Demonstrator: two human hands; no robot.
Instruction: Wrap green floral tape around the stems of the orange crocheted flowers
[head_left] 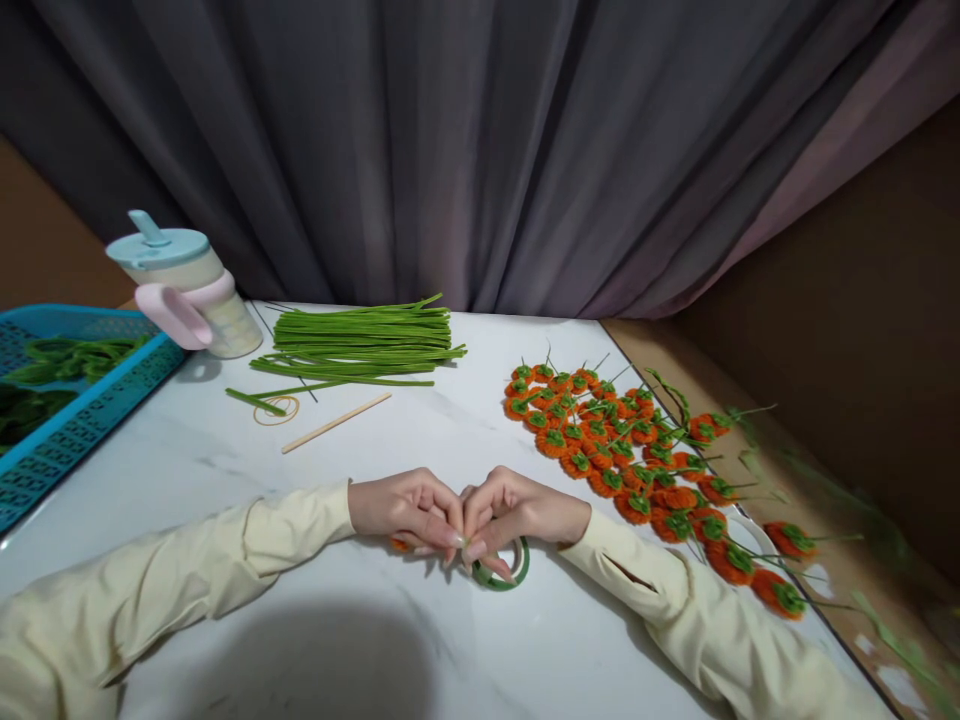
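My left hand (401, 508) and my right hand (517, 510) meet fingertip to fingertip near the front middle of the white marble table (420, 640). The left fingers are curled around a small orange piece (400, 545) that peeks out beneath them. The right fingers are pinched together, and a green tape roll (507, 580) lies flat under that hand. Both arms wear cream sleeves.
Several orange pipe-cleaner fruits with green tops (622, 450) spread at the right. A bundle of green pipe cleaners (364, 342), a wooden stick (336, 423) and a rubber band (275, 409) lie behind. A cup with a pink handle (187, 290) and a blue basket (67, 400) stand left.
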